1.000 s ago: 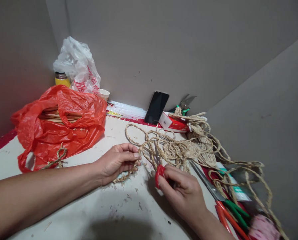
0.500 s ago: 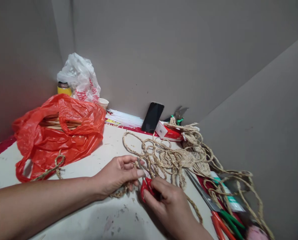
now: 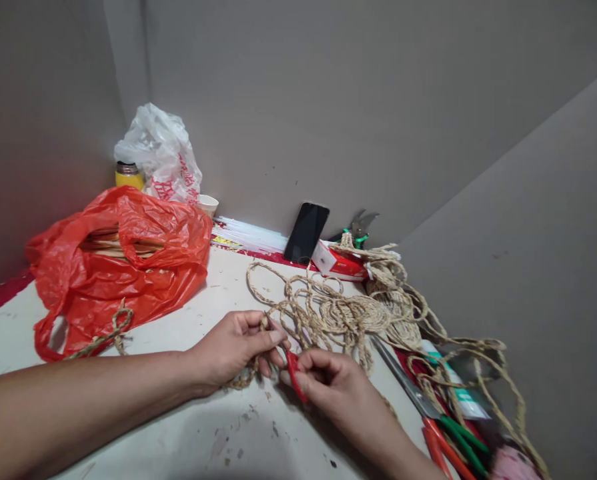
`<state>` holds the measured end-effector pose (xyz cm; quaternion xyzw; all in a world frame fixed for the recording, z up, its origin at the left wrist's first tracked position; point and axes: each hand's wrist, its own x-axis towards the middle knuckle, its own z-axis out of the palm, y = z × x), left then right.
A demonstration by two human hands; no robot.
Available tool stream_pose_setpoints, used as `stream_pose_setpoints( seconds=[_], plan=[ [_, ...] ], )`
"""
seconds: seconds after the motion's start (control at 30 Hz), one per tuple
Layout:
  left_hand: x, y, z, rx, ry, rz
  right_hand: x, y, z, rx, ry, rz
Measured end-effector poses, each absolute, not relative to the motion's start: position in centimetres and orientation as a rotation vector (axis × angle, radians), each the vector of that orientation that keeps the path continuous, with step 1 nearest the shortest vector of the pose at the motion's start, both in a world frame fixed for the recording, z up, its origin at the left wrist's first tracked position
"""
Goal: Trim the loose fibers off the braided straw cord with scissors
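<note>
My left hand (image 3: 235, 349) pinches a strand of braided straw rope (image 3: 328, 313) near its loose end on the white table (image 3: 188, 427). My right hand (image 3: 331, 387) is closed on small red-handled scissors (image 3: 293, 370), whose blades point at the rope right by my left fingers. Both hands nearly touch. The rope runs back in loops to a flat coiled spiral (image 3: 355, 312) and a tangle on the right.
A red plastic bag (image 3: 113, 263) holding flat sticks lies at the left, with a white bag (image 3: 161, 153) and yellow jar (image 3: 128, 175) behind. A black phone (image 3: 305, 232) leans on the cardboard wall. Larger red-and-green shears (image 3: 438, 420) lie at the right. Cardboard walls enclose the table.
My right hand has carried the red scissors left, from beside the coil to my left fingertips. My left hand lifted the rope end slightly. The view shifted a little.
</note>
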<state>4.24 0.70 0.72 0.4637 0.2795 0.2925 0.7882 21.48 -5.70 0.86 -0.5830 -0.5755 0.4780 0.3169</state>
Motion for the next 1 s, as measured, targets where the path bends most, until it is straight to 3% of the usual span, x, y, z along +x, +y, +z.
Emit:
stream_pose_setpoints(
  seconds=[0.1, 0.23, 0.3, 0.47, 0.63, 0.7, 1.0],
  plan=[
    [4.3, 0.8, 0.6, 0.981, 0.584, 0.598, 20.9, -6.1, 0.3, -1.594, -1.566, 1.000],
    [4.4, 0.7, 0.5, 0.966, 0.583, 0.605, 21.1, -6.0, 0.9, -1.435, -1.461, 1.579],
    [4.4, 0.7, 0.6, 0.963, 0.588, 0.612, 21.3, -5.8, 1.1, -1.418, -1.391, 1.689],
    [4.3, 0.6, 0.6, 0.974, 0.572, 0.597, 20.9, -6.0, 0.8, -1.555, -1.490, 1.095],
    [4.3, 0.6, 0.3, 0.968, 0.563, 0.576, 21.6, -5.8, 1.3, -1.294, -1.347, 1.760],
    [4.3, 0.5, 0.3, 0.947, 0.581, 0.578, 22.3, -5.4, 1.1, -1.200, -1.295, 1.856],
    [4.4, 1.1, 0.0, 0.839, 0.720, 0.728, 23.5, -5.2, 1.2, -1.459, -1.078, 1.411]
  ],
)
